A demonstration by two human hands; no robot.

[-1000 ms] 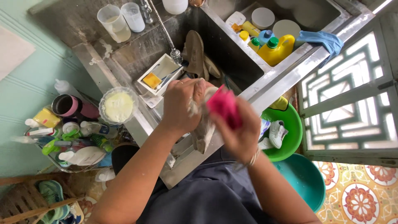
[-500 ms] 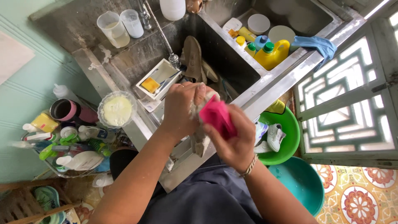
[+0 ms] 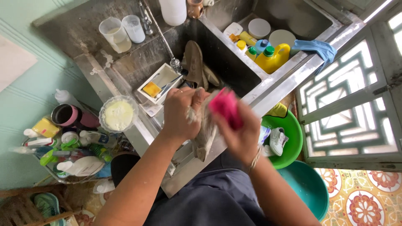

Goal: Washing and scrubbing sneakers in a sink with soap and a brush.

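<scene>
My left hand (image 3: 181, 112) grips a wet grey-beige shoe (image 3: 205, 136) over the front edge of a steel sink (image 3: 234, 73). My right hand (image 3: 238, 134) holds a pink scrub brush (image 3: 226, 106) pressed against the shoe's side. Soap suds cling to my left fingers. A second brownish shoe (image 3: 194, 62) lies in the sink basin just behind my hands.
A faucet (image 3: 161, 31) and two plastic cups (image 3: 121, 30) stand at the back. A white tray with a yellow sponge (image 3: 153, 88), a yellow detergent bottle (image 3: 274, 58), a blue cloth (image 3: 320, 48), a green basin holding a white shoe (image 3: 278, 140) and a teal basin (image 3: 307, 188) surround me.
The pink brush has slid back and forth along the shoe with my right hand. My left hand keeps the same hold.
</scene>
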